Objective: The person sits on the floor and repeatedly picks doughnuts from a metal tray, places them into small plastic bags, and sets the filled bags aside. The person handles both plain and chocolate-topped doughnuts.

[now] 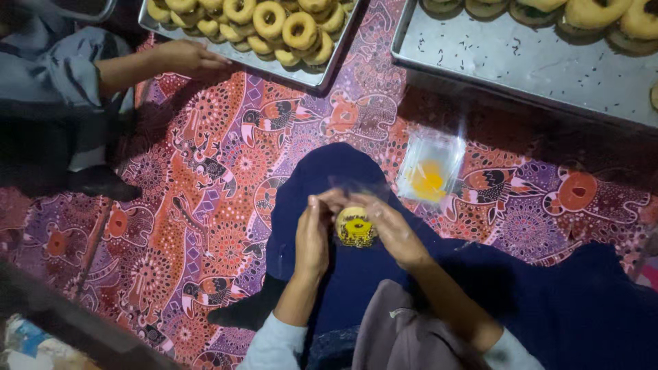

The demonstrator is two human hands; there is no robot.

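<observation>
— Hands first: where, and on what?

— Left hand point(312, 236) and right hand point(391, 229) together over the lap, above dark blue cloth point(356, 274). Both clenched round one clear plastic wrapper point(356, 188) with a ring doughnut point(356, 226) inside. Doughnut dark with a yellow middle, pressed between the fingers of both hands.

— Any other packages?

— One more: a clear square bag point(430, 168) flat on the patterned mat point(205, 171), just right of the hands, apart from them. Yellow patch at its middle; contents too blurred to tell. No label readable on either.

— Trays, counted?

— Two metal trays along the top edge. Left tray point(322, 75) crowded with plain ring doughnuts point(299, 31), stacked, roughly a dozen and a half in view, cut off by the frame. Right tray point(521, 68) mostly bare metal dotted with dark sprinkles, with about seven doughnuts point(593, 10) in a row at its far rim, some on dark bases.

— Anyone else?

— One other person's hand point(188, 58), resting at the near-left corner of the left tray, grey sleeve behind it. Touching the rim or only beside it: cannot tell.
</observation>
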